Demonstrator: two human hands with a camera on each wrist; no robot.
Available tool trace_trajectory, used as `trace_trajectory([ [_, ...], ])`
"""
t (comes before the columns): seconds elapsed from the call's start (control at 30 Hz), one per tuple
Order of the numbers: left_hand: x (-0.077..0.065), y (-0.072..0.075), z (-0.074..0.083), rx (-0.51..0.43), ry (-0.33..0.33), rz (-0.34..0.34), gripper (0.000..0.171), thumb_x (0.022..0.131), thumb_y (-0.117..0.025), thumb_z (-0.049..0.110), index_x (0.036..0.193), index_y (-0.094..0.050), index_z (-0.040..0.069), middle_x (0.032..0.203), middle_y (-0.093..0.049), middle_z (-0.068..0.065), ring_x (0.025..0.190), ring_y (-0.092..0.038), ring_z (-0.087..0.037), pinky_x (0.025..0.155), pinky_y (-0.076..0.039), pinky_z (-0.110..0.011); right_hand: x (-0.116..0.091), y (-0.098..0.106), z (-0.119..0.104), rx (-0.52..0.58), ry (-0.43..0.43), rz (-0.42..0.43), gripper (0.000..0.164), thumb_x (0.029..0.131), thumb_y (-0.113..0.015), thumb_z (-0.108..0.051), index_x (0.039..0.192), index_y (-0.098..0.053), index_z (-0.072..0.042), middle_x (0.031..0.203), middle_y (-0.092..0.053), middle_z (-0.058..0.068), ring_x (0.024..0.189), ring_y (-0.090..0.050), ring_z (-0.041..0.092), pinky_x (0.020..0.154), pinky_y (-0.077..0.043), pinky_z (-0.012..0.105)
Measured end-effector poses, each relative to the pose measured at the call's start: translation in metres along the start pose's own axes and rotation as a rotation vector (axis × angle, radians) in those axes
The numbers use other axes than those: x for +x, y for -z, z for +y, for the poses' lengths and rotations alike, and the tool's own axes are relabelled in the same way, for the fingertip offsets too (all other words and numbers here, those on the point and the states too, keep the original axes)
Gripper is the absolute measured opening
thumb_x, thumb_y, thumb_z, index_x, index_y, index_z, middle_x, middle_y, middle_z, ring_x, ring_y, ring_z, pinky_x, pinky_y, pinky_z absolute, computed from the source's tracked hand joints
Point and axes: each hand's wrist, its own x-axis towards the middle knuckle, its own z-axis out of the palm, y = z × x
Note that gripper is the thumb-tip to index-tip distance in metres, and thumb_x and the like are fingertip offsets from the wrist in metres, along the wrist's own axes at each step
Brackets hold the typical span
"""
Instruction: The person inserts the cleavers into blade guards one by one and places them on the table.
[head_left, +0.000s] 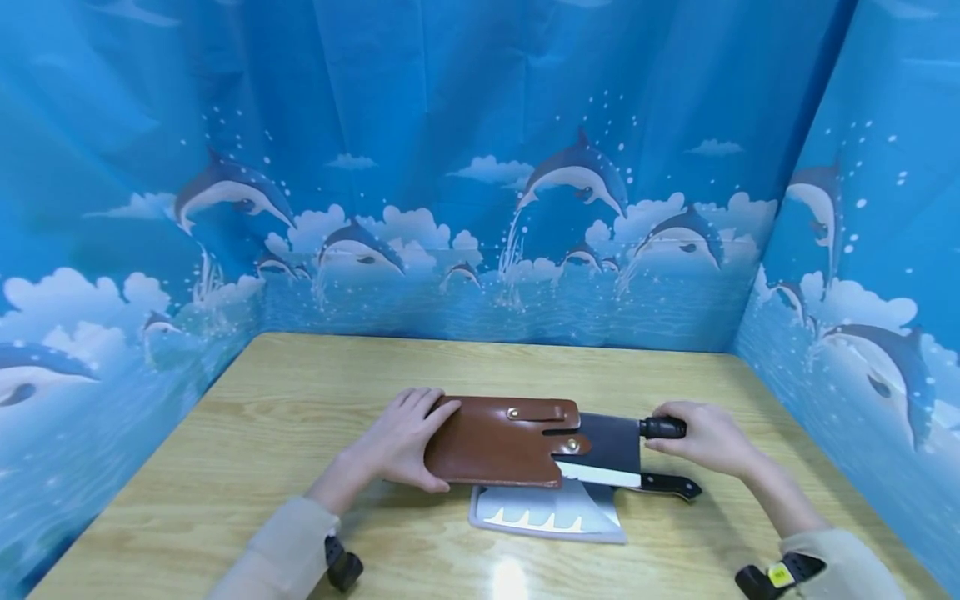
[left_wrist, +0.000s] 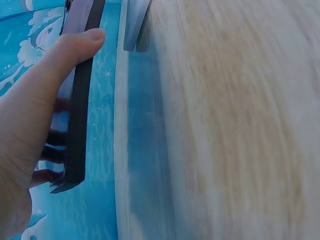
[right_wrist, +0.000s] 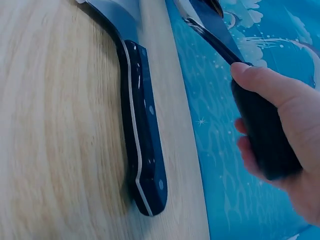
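My left hand grips the closed left end of a brown leather knife sheath, thumb on its near side. In the left wrist view the sheath's dark edge stands above the tabletop. My right hand holds a cleaver by its black handle. The cleaver's dark blade, pale along its cutting edge, sits partly inside the sheath; the rest of it is hidden. Two snap straps show at the sheath's mouth. Below lies a second cleaver, its black riveted handle pointing right, its blade partly covered by the sheath.
The wooden table carries the second cleaver close to its near side. A blue curtain printed with dolphins and clouds surrounds the table at the back and sides. Camera bands sit on both wrists.
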Motion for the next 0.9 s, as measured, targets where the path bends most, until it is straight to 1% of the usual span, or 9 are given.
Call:
trace_trajectory([
  [0.03, 0.0, 0.0, -0.001, 0.006, 0.0, 0.007, 0.111, 0.056, -0.067, 0.072, 0.142, -0.035, 0.01, 0.134, -0.042, -0.022, 0.121, -0.041, -0.036, 0.1, -0.032, -0.051, -0.001, 0.001, 0.001, 0.058, 0.002, -0.027, 0.033, 0.075, -0.075, -0.03, 0.099, -0.067, -0.009, 0.085, -0.063, -0.003, 0.068, -0.052, 0.007, 0.056, -0.042, 0.026],
  [0.13, -0.002, 0.0, -0.004, 0.014, 0.0, 0.03, 0.11, 0.055, -0.068, 0.072, 0.14, -0.037, 0.009, 0.132, -0.043, -0.022, 0.119, -0.042, -0.036, 0.099, -0.032, -0.052, -0.004, 0.004, 0.006, 0.27, -0.021, -0.115, 0.04, 0.081, -0.071, -0.023, 0.113, -0.061, -0.001, 0.097, -0.062, 0.009, 0.072, -0.054, 0.011, 0.055, -0.046, 0.028],
  [0.2, -0.003, 0.001, -0.005, 0.021, -0.003, 0.041, 0.109, 0.055, -0.068, 0.071, 0.14, -0.038, 0.009, 0.131, -0.044, -0.022, 0.119, -0.042, -0.036, 0.099, -0.033, -0.051, -0.006, 0.006, 0.008, 0.388, -0.044, -0.144, 0.043, 0.083, -0.068, -0.018, 0.12, -0.056, 0.002, 0.101, -0.059, 0.015, 0.072, -0.054, 0.013, 0.054, -0.048, 0.029],
  [0.27, -0.003, 0.001, -0.006, 0.019, -0.002, 0.042, 0.109, 0.055, -0.068, 0.071, 0.14, -0.038, 0.009, 0.131, -0.044, -0.022, 0.118, -0.043, -0.036, 0.099, -0.033, -0.051, -0.007, 0.008, 0.01, 0.473, -0.067, -0.153, 0.045, 0.085, -0.066, -0.015, 0.123, -0.053, 0.004, 0.101, -0.057, 0.017, 0.07, -0.052, 0.013, 0.051, -0.048, 0.03],
  [0.37, -0.003, 0.002, -0.007, 0.009, 0.0, 0.044, 0.11, 0.055, -0.068, 0.072, 0.14, -0.037, 0.009, 0.132, -0.044, -0.021, 0.119, -0.042, -0.036, 0.099, -0.033, -0.051, -0.008, 0.011, 0.008, 0.515, -0.086, -0.127, 0.043, 0.084, -0.066, -0.013, 0.122, -0.054, 0.003, 0.099, -0.057, 0.015, 0.071, -0.052, 0.013, 0.053, -0.049, 0.032],
  [0.53, -0.003, 0.003, -0.008, 0.001, 0.007, 0.046, 0.11, 0.056, -0.068, 0.071, 0.141, -0.037, 0.009, 0.133, -0.043, -0.02, 0.12, -0.041, -0.036, 0.1, -0.032, -0.051, -0.008, 0.013, 0.006, 0.521, -0.097, -0.089, 0.041, 0.084, -0.067, -0.013, 0.121, -0.055, 0.002, 0.097, -0.057, 0.014, 0.07, -0.051, 0.013, 0.053, -0.048, 0.031],
  [0.8, -0.004, 0.004, -0.008, 0.003, 0.004, 0.036, 0.111, 0.057, -0.068, 0.071, 0.142, -0.035, 0.009, 0.136, -0.04, -0.02, 0.122, -0.039, -0.036, 0.101, -0.03, -0.052, -0.009, 0.012, 0.005, 0.556, -0.089, -0.09, 0.041, 0.084, -0.066, -0.011, 0.121, -0.055, 0.004, 0.098, -0.057, 0.015, 0.068, -0.052, 0.013, 0.052, -0.048, 0.031],
  [0.9, -0.004, 0.004, -0.008, -0.001, -0.009, 0.038, 0.111, 0.057, -0.069, 0.07, 0.142, -0.034, 0.008, 0.136, -0.039, -0.02, 0.122, -0.038, -0.036, 0.102, -0.029, -0.053, -0.008, 0.012, 0.004, 0.563, -0.086, -0.1, 0.041, 0.084, -0.066, -0.011, 0.121, -0.055, 0.004, 0.098, -0.057, 0.016, 0.069, -0.053, 0.014, 0.053, -0.048, 0.032],
])
